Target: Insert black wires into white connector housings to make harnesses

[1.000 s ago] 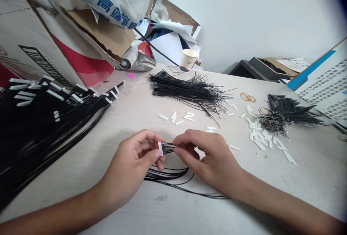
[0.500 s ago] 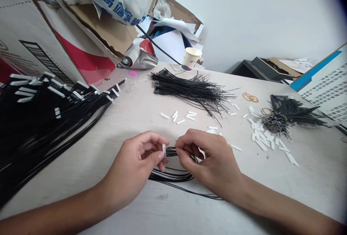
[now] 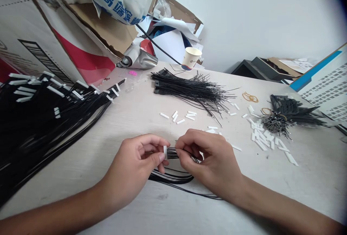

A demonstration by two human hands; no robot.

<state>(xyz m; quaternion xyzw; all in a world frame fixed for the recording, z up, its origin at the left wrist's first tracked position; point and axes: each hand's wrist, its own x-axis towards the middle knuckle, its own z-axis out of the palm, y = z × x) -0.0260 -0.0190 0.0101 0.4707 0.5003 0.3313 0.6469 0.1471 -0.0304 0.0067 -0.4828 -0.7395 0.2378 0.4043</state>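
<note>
White connector housing (image 3: 165,152) pinched by left hand (image 3: 127,170), thumb against fingers; black wire bundle (image 3: 172,153) gripped just behind it by right hand (image 3: 211,164) fingertips. Both hands closed over counter (image 3: 141,126). Housing shifted slightly rightward, now nearer right hand. Wire tails looped below hands; loose white strips (image 3: 176,116) beyond.

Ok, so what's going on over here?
A person is working with thin wires at a white table. Their left hand pinches a white plastic connector between thumb and finger, while their right hand holds the thin black wires running from it, close behind the connector. A big heap of black wires with white connectors lies to the left, and loose white connectors are scattered ahead of the hands.
</note>
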